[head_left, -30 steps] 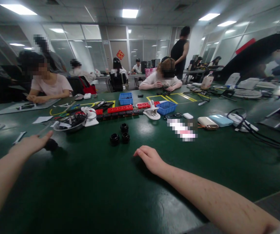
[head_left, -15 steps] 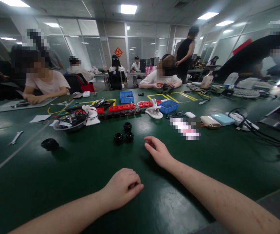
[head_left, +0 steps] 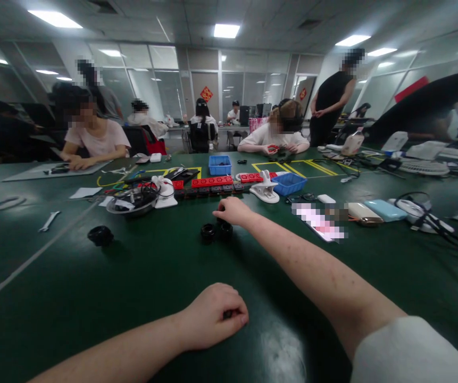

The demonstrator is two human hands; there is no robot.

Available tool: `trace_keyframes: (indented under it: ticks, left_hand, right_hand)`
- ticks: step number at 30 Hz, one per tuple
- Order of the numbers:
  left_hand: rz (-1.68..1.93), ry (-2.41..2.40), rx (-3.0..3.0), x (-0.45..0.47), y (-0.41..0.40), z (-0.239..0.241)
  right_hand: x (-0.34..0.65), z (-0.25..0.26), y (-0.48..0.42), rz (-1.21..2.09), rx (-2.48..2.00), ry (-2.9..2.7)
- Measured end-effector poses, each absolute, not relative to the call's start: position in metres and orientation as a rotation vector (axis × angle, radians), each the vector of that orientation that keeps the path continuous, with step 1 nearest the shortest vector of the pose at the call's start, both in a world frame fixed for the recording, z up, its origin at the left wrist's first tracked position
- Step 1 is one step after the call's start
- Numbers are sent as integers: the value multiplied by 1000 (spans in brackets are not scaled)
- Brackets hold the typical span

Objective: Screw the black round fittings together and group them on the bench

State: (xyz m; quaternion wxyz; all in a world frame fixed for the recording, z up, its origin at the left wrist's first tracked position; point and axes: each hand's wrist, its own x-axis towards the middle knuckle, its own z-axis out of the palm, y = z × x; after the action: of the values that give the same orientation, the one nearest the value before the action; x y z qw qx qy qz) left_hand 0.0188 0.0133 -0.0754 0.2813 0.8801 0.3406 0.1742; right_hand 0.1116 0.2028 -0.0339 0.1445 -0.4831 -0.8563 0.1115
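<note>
My right hand (head_left: 234,211) reaches over the table, its fingers closed around a black round part that they mostly cover. Just below it stand two more black round parts, a left one (head_left: 207,232) with an open ring-like top and a right one (head_left: 225,230). Nearer to me, my left hand (head_left: 217,316) rests on the green table (head_left: 152,287), fingers curled in to the thumb, with nothing visible in them. A larger black, irregular part (head_left: 100,235) lies apart at the left.
Behind lie a metal bowl (head_left: 133,211) of dark items, a red-and-black strip (head_left: 213,183), white clips (head_left: 265,190) and blue bins (head_left: 219,165). A wrench (head_left: 49,221) is at left; a phone (head_left: 318,222) and cables are at right. Other people sit across the table.
My right hand has moved forward and left onto the rearmost black round part and closed on it. My left hand keeps its curled pose. The camera view has shifted.
</note>
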Motion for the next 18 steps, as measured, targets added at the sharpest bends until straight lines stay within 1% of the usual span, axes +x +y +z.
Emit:
trace_keyframes:
  ticks: [7,12,18]
  left_hand:
    - [488,883,2314,16,17,-80]
    - [483,864,2287,15,17,-80]
    - [492,873,2276,15,17,-76]
  right_hand:
    - [104,-51,212,236,-1412,-2598]
    - [109,-54,226,315,-1459,-2689]
    - [122,-44,241,411,-1546,-2726]
